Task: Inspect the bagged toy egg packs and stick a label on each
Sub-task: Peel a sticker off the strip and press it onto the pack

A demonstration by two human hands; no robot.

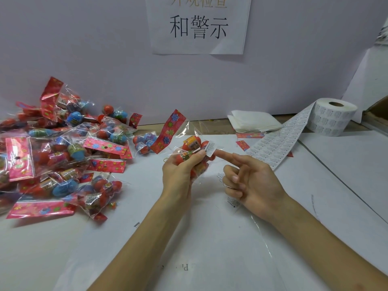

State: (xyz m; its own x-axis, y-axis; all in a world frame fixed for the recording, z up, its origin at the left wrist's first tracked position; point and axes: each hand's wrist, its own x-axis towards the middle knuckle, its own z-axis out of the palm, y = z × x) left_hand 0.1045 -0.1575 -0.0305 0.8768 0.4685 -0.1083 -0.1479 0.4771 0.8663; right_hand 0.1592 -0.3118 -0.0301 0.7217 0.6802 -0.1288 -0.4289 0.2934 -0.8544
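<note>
White and small, the warning label lies on the clear film of the pack, at the far right edge of the left hand's grip. The left hand has fingers and thumb curled round the pack's lower half and holds it up off the bench. The right hand holds nothing: its forefinger is stretched out, the fingertip touching the label's right side, and the other fingers are folded in.

To seat the label well, I would keep an egg right behind it so the loose film has something firm to be pressed against. I would rub from the middle outward to chase out creases, and keep the left thumb off the sticky edge. The film looks slack and crinkly, so it may pucker if pushed sideways.

The pack is a clear bag of red-orange eggs with printed bands. One yellowish top shows above the grip, and a red flowered header card slants up and away to the left.

Left of the grip, a heap of packs covers the bench. Beyond the right hand, a strip of labels runs from its roll.
</note>
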